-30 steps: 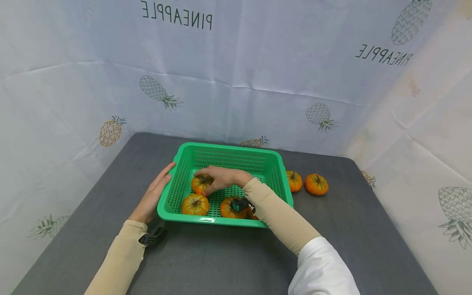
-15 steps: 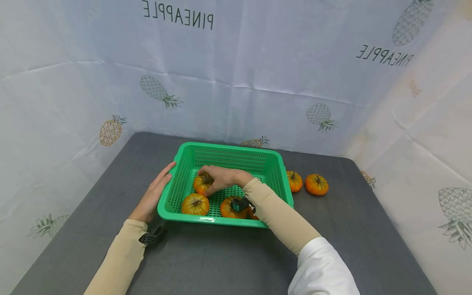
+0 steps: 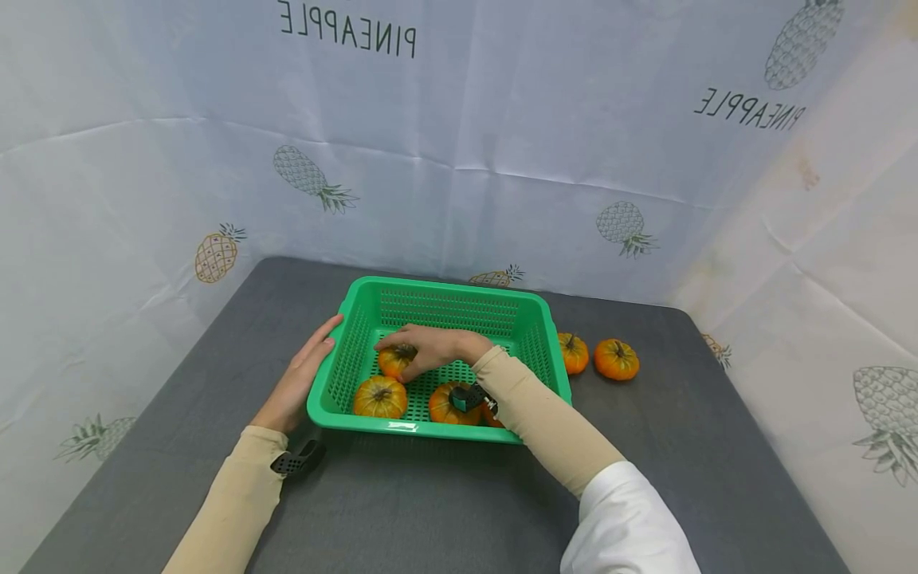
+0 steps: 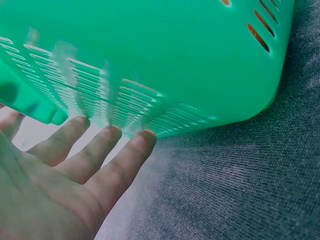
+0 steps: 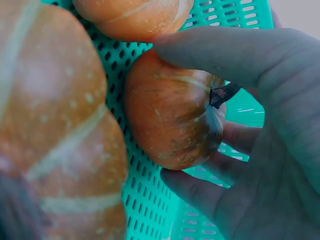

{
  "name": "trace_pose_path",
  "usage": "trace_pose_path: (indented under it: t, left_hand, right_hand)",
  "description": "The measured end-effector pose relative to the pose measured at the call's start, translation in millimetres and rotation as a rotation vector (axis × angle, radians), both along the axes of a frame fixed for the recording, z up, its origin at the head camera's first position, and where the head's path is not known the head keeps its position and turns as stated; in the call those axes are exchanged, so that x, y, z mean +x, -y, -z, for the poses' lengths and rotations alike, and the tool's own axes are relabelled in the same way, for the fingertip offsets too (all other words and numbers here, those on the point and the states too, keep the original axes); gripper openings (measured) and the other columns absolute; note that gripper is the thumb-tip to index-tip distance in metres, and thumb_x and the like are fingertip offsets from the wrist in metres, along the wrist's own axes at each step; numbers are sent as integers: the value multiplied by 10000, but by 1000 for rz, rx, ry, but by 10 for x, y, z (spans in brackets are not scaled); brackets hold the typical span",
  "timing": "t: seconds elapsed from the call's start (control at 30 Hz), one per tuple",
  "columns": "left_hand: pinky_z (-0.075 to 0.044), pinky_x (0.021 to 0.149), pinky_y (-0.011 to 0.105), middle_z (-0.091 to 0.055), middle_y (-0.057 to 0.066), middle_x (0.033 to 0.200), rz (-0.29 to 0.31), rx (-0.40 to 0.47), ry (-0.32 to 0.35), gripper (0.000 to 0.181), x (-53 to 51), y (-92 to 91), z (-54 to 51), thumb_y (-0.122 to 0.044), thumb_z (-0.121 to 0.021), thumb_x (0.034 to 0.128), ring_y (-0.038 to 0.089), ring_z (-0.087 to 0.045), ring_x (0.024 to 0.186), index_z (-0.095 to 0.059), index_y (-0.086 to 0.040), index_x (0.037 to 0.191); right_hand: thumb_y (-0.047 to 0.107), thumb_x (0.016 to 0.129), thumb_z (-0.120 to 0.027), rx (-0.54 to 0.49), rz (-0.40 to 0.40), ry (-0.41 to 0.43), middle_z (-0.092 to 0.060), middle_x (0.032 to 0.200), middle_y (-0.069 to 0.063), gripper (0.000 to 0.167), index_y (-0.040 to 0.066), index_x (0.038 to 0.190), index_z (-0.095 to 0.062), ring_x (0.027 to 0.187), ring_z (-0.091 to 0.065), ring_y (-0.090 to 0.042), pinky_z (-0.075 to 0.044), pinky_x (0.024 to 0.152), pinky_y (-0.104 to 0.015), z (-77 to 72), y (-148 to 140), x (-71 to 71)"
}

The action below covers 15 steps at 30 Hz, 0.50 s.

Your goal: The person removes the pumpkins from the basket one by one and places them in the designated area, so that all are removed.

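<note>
In the head view, a green plastic basket (image 3: 430,430) holds several small orange pumpkins. My right hand (image 3: 433,347) reaches into it, thumb and fingers around the small pumpkin (image 3: 393,363) at the left side. The right wrist view shows that pumpkin (image 5: 172,110) lying on its side, dark stem (image 5: 224,95) toward my palm, thumb and a fingertip at opposite edges. A second pumpkin (image 3: 380,398) sits just nearer. My left hand (image 3: 296,386), fingers extended, is at the basket's left outer side; the left wrist view shows its fingertips (image 4: 146,136) at the slotted wall (image 4: 165,60).
Another pumpkin (image 3: 448,404) sits at the basket's front, and one beside it is mostly hidden by my right wrist. Two more pumpkins stand outside on the right, one partly behind the rim (image 3: 572,353), one fully visible (image 3: 616,359). A patterned cloth (image 3: 445,159) hangs behind the grey table (image 3: 402,510).
The pumpkin under my right hand has shifted slightly right. My right fingers drew in around it, then extended a little at its far side. The left hand and basket stay put.
</note>
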<state>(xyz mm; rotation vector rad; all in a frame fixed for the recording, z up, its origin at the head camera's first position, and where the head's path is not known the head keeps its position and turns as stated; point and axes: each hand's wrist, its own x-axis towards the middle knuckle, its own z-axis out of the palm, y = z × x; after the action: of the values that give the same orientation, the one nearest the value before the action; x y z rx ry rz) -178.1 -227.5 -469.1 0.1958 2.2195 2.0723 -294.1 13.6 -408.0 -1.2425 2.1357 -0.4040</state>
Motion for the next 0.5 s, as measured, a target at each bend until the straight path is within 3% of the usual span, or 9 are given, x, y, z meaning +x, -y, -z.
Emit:
trace_pose_path:
  t: [0.3, 0.5]
  left_hand:
    - [-514, 916, 300, -109, 76, 1709, 0, 4, 0, 583, 18, -18, -48, -517, -301, 1098, 315, -398, 1385, -134, -369, 1636]
    - [-515, 912, 287, -117, 83, 1705, -5, 4, 9, 584, 25, -13, -59, -520, -311, 1096, 213, -444, 1324, -141, -371, 1635]
  right_hand:
    - [181, 1005, -627, 23, -13, -3, -306, 1625, -98, 633, 191, 1585, -376, 1473, -288, -261, -348, 1176, -457, -7, -2, -4]
    - [191, 977, -655, 38, 20, 11, -277, 1639, -96, 648, 185, 1572, -398, 1490, -270, -262, -360, 1168, -459, -5, -8, 1]
